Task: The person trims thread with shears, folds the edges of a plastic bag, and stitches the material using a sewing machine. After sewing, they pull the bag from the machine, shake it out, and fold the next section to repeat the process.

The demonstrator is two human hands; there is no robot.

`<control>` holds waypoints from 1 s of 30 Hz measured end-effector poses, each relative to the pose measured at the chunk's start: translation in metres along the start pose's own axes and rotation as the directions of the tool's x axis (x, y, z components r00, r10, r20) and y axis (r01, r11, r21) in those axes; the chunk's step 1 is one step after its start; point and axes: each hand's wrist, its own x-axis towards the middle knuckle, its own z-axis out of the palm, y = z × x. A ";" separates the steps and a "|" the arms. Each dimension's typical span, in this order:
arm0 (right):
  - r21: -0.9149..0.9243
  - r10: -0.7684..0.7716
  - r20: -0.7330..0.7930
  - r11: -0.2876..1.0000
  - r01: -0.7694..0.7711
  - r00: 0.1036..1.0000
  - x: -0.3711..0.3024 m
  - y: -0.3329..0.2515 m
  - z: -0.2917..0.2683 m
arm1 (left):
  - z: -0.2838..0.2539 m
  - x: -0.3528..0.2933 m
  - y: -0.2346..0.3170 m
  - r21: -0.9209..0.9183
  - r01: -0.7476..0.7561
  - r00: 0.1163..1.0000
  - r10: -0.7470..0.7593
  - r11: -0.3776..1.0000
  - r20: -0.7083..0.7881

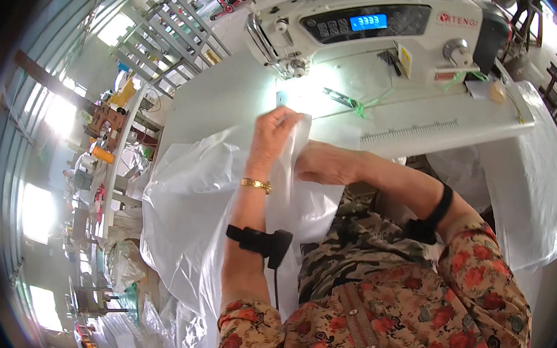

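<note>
A large sheet of translucent white plastic film [192, 187] drapes over the near edge of the sewing table and down past my left forearm. My left hand [274, 134] pinches its upper edge, just below the lit needle area of a white sewing machine [368, 30]. Close to its right, my right hand [325, 163] is curled with its fingers closed at the film's fold; the fingertips are partly hidden. On the machine bed, thread snips [340, 98] lie tangled with green thread [360, 108], beyond my hands.
The white tabletop [212, 97] carries a printed ruler scale. More plastic film [532, 194] hangs over the right side. A small dark tool and a yellow card [404, 59] are by the machine. Metal racks [171, 35] stand far left, and a cluttered bench runs along the left.
</note>
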 end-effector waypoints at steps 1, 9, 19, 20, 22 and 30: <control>0.031 -0.110 -0.188 0.993 0.118 0.976 -0.008 0.006 0.006 | 0.003 -0.002 -0.025 -0.036 -0.004 1.000 0.003 0.999 -0.004; -0.257 0.328 -0.639 0.762 -0.595 0.696 -0.021 0.026 0.008 | -0.009 -0.005 -0.044 -0.127 0.151 0.989 -0.149 0.980 0.021; -0.156 0.224 -0.539 0.921 -0.357 0.812 0.033 0.032 0.014 | -0.062 -0.025 -0.072 -0.262 0.212 0.972 -0.232 0.942 -0.048; -0.152 0.168 -0.563 0.941 -0.301 0.809 0.030 0.035 0.013 | -0.063 -0.025 -0.073 -0.276 0.216 0.970 -0.239 0.937 -0.054; 0.066 0.341 -0.515 0.930 -0.361 0.786 0.022 0.033 0.003 | -0.065 -0.027 -0.072 -0.194 0.216 0.971 -0.232 0.957 -0.064; 0.146 0.438 -0.376 0.898 -0.415 0.816 0.020 0.020 0.005 | -0.067 -0.032 -0.080 -0.222 0.162 0.975 -0.190 0.962 -0.113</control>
